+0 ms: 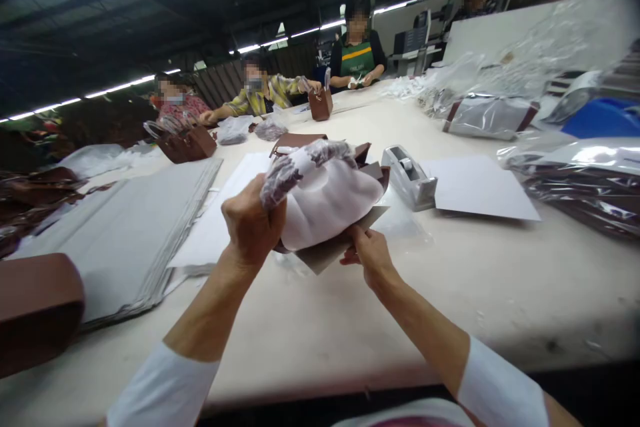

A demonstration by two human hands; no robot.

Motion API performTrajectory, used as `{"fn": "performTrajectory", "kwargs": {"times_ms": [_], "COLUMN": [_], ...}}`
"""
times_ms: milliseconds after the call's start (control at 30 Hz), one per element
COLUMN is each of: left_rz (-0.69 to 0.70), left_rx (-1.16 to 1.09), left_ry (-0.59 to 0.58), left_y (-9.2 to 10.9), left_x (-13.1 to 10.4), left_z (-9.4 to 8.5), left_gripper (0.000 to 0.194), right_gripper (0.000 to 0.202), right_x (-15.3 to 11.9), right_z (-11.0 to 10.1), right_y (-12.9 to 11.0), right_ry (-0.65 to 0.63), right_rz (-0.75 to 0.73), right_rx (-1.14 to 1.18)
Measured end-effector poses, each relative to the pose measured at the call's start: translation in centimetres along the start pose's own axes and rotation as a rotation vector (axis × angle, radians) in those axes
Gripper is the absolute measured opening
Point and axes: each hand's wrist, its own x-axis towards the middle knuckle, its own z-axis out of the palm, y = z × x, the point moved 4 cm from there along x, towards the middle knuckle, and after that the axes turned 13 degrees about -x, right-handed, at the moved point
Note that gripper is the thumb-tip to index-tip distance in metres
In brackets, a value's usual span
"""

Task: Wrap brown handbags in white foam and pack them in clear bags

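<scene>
The left hand [255,220] is clenched around the wrapped handle [285,180] of a brown bag [300,141], its fingers curled closed and mostly turned out of sight; the right hand [369,253] is partly closed, thumb and fingers grasping the edge of a grey card [325,255] at the near right side of the bag; the fingertips under the card are hidden.

The bag is held over the middle of the table [320,340], with white padding [327,207] bulging from it and covering much of its body; whether its base touches the table, I cannot tell; a tape dispenser [410,180] stands just right of it, near a white sheet [480,188]; a paper stack [130,233] lies left; at the near left, a brown item [40,300] is cut off by the view's edge.
</scene>
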Motion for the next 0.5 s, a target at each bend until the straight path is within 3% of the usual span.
{"fn": "performTrajectory", "kwargs": {"times_ms": [133,200,333,433,500], "left_rz": [0.044,0.039,-0.109,-0.107,-0.1], "left_rx": [-0.236,-0.334,-0.308,-0.362,-0.451], "left_ry": [-0.097,-0.198,-0.382,-0.509,-0.532], "left_y": [1.0,1.7,2.3,2.6,2.4], "left_x": [-3.0,-4.1,-4.4,-3.7,-3.1], "left_z": [1.2,1.8,2.4,2.6,2.4], "left_gripper": [0.022,0.029,0.054,0.04,0.032], "right_gripper": [0.037,0.039,0.037,0.032,0.03], "right_x": [0.6,0.7,0.7,0.4,0.1], "right_z": [-1.5,-2.0,-2.3,-2.2,-2.2], "right_y": [2.4,3.5,4.8,4.5,3.5], "right_ry": [0.067,0.094,0.098,0.078,0.063], "right_rz": [-0.062,-0.095,-0.13,-0.176,-0.223], "right_rx": [-0.109,-0.15,-0.195,-0.214,-0.223]}}
